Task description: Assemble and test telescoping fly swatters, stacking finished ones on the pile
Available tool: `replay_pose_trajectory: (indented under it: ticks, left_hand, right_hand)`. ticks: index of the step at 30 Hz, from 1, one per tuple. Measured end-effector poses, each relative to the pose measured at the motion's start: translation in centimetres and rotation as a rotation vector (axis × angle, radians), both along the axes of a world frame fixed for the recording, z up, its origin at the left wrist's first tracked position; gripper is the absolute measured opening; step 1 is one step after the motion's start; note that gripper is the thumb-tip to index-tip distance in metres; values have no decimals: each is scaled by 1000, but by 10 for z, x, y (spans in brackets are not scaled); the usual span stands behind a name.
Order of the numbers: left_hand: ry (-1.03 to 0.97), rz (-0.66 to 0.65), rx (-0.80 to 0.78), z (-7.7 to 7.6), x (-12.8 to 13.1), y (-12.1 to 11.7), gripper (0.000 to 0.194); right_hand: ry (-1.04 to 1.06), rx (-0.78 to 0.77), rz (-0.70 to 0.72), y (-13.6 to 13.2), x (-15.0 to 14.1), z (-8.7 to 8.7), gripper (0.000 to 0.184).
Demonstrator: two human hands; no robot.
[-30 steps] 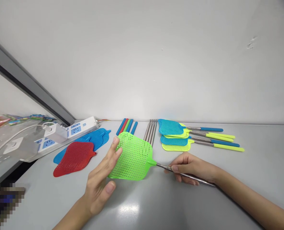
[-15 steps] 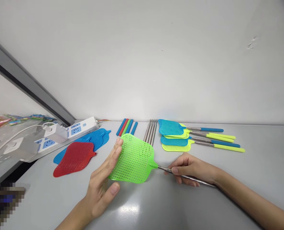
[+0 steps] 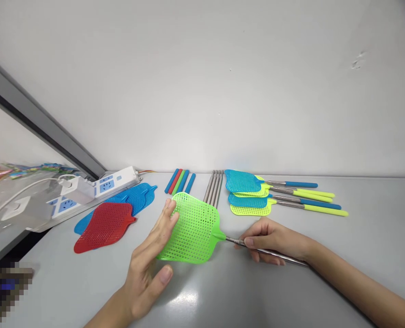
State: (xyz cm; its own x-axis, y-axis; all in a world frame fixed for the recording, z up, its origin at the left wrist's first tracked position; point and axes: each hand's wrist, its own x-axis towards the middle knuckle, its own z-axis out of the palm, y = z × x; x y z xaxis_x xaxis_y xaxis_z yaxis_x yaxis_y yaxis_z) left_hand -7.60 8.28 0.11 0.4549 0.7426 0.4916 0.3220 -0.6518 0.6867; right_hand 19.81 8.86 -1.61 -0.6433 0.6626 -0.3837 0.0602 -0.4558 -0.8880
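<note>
A bright green fly swatter head [image 3: 192, 230] sits on the end of a thin metal rod [image 3: 280, 256]. My right hand [image 3: 269, 241] is closed around that rod, just right of the green neck. At the head's far left edge is my left hand [image 3: 153, 257], its fingers stretched out against the mesh and its thumb apart. Behind the green head lie several bare metal rods [image 3: 214, 189], partly covered by it. Farther right, a pile of fly swatters [image 3: 245, 181] in blue and yellow points its grips [image 3: 325, 210] to the right.
A red swatter head [image 3: 105, 226] overlaps blue ones [image 3: 144, 197] on the left of the grey table [image 3: 243, 300]. Several coloured foam grips [image 3: 180, 181] lie near the wall. A power strip [image 3: 120, 180] with white plugs and cables borders the left side.
Very little differs. The fingers of my left hand have shifted slightly along the left edge of the green head; my right hand keeps its hold on the rod.
</note>
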Motion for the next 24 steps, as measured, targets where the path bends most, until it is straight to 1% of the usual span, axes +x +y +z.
replay_pose_trajectory:
  ticks: [5,9,13,15,18,20,22,24]
  left_hand:
    - [12,21,-15,-3,1,-1,51]
    - [-23,110,-59,-3,3,-1,47]
    - [-55,192,-69,-2,6,-1,45]
    - [-92,227,-106,-2,8,-1,43]
    - [-193,277,-188,-3,9,2,39]
    - [-270,310,-271,-2,9,5,38]
    - [-357,319,-384,-1,8,9,38]
    - [-425,290,-522,-1,7,12,40]
  right_hand:
    - [-12,-7,-2,0,0,1,28]
    - [-16,2,-10,0,-1,0,27]
    - [-26,9,-10,0,-1,0,26]
    - [-27,7,-15,0,-2,0,26]
    - [-26,-1,-23,0,-2,0,28]
    - [-34,-1,-20,0,-2,0,29]
    - [-52,5,-4,0,-1,0,29]
    - [-86,25,29,0,-1,1,30]
